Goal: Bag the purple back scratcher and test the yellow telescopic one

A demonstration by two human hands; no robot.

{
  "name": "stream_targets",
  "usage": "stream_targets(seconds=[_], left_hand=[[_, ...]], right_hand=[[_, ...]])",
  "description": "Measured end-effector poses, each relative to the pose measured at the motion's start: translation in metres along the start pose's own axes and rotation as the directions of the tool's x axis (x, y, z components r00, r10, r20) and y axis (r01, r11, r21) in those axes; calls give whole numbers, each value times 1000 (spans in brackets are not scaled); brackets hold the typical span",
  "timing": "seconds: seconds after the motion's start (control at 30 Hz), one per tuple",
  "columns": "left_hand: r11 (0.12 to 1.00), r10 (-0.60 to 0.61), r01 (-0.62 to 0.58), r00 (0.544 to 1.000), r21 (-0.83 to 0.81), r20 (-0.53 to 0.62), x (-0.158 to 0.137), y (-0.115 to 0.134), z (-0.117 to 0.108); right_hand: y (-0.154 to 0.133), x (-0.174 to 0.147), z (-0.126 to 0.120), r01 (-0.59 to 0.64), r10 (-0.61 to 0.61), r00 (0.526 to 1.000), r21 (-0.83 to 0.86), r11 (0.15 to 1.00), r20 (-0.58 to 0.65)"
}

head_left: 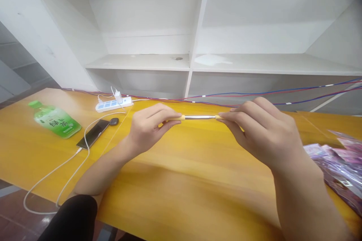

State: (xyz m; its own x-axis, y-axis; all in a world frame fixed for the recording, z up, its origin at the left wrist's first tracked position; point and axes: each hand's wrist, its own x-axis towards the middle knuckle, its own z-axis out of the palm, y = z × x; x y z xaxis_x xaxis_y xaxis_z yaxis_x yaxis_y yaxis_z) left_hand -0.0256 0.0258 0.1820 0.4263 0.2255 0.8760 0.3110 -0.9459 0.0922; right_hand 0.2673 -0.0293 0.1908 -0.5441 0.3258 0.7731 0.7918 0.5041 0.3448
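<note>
A thin silvery metal rod with yellow ends (pixel 198 117) is held level above the desk, stretched between both hands. Its exact kind cannot be made out. My left hand (pixel 149 126) pinches the left yellow end between thumb and fingers. At the other side, my right hand (pixel 260 131) is closed in a pinch on the right yellow end. The fingers cover part of each end, while the shiny middle shows between them.
On the wooden desk (pixel 169 203), a green tea bottle (pixel 58 120) lies at left beside a phone (pixel 93 134) with a white cable. Behind are a power strip (pixel 109 105), coloured wires (pixel 240 93) and white shelving (pixel 141 62). Plastic packets (pixel 339 165) lie at right.
</note>
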Motion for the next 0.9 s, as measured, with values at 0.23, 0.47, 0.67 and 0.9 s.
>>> stream_targets(seconds=[0.23,0.47,0.67,0.9], left_hand=[[999,42,-42,999,28,-4,1,-4,-2],[999,43,-44,998,28,38,3,-11,-14],[996,60,-63,997,67,40,6,-19,-22],[976,66,-72,997,204,37,7,-29,-24]], right_hand=[[-3,0,5,17,-17,1000,-10,1000,-1],[-6,1,8,23,-23,1000,59,998,-7],[-7,2,11,-17,20,999,86,996,-29],[9,0,9,-39,40,998,15,999,-46]])
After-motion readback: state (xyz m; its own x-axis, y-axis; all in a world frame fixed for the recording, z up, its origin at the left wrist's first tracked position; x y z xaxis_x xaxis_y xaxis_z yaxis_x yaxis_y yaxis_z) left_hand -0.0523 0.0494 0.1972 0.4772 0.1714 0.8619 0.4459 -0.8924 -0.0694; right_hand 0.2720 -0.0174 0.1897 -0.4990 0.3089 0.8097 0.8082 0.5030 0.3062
